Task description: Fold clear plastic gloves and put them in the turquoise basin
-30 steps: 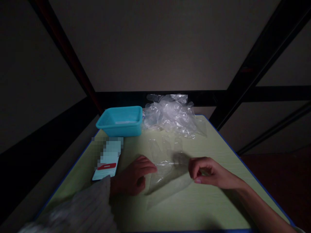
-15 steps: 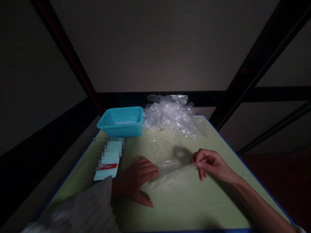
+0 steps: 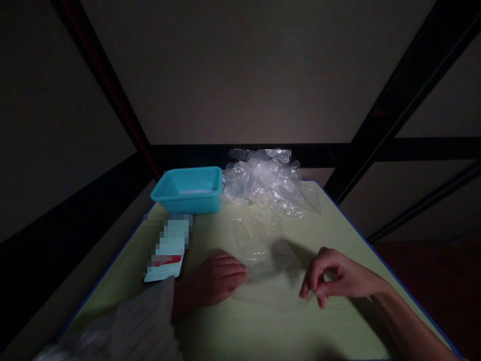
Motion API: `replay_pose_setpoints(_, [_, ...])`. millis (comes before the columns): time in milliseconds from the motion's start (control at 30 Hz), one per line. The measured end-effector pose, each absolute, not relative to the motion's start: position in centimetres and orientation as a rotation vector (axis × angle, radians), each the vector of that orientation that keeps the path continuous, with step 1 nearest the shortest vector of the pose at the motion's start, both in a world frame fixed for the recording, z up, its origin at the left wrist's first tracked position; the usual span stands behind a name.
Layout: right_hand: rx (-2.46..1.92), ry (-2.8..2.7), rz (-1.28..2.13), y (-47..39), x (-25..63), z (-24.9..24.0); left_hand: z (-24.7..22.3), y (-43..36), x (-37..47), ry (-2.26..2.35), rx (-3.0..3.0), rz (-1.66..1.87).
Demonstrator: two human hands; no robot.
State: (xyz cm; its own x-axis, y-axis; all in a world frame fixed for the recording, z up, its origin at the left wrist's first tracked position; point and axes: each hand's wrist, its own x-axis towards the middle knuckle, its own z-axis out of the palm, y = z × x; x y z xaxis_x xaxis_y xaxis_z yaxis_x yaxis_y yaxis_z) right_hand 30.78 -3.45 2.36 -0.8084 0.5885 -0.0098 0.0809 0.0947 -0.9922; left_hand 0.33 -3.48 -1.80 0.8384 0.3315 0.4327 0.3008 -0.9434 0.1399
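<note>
A clear disposable plastic glove [image 3: 259,253] lies on the pale green tabletop [image 3: 263,328], its fingers pointing away from me. At the glove's left edge is my left hand [image 3: 220,278], low over the table, fingers together and fingertips on the film; its thumb is mostly hidden. My right hand [image 3: 330,278] is raised a little on the other side, thumb and fingers pinched on the glove's near right edge. The film is faint and blurred near that pinch.
Behind the glove lies a heaped pile of clear plastic gloves [image 3: 270,180]. A turquoise basket [image 3: 190,204] stands at the back left with something pale inside. Nearer me is a partly pixelated phone-like object [image 3: 165,271]. A wall [image 3: 248,75] rises behind the table.
My right hand has moved toward me and slightly right, with the glove's edge in its pinch. My left thumb has drawn in toward the fingers.
</note>
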Motion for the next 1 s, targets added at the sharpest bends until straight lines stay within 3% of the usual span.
replay_pose_setpoints(400, [-0.506, -2.22, 1.44, -3.2, 30.1, 2.9, -2.4, -3.7, 0.2, 0.539, 2.827, 0.739])
replay_pose_setpoints(800, [-0.531, -1.868, 1.725, -3.1, 29.7, 2.3, -1.8, -3.9, 0.5, 0.617, 2.404, 0.84])
replay_pose_setpoints(1000, [-0.711, -1.635, 1.642, -2.1, 28.2, 1.5, -2.0, -3.7, 0.5, 0.827, 2.148, 0.745])
